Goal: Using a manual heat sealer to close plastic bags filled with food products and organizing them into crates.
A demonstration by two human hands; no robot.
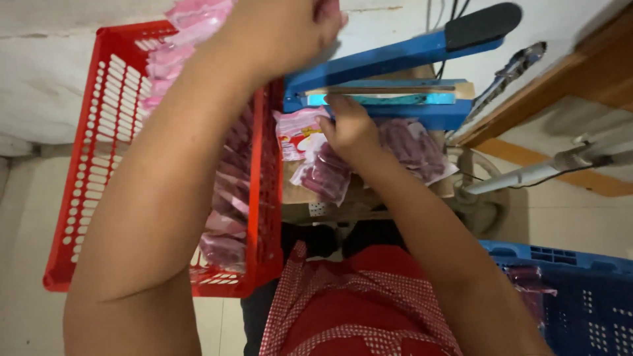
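Head view: the left hand (290, 29) is closed in a fist on the blue heat sealer (395, 79) arm, gripping it. The right hand (349, 128), fingers curled narrow, presses a clear packet (326, 175) of purple sticks at the sealer's jaw; whether it pinches the packet I cannot tell. One more packet (415, 148) lies beside it. One red basket (99, 151) holds many packets; one blue crate (580, 296) sits at the right
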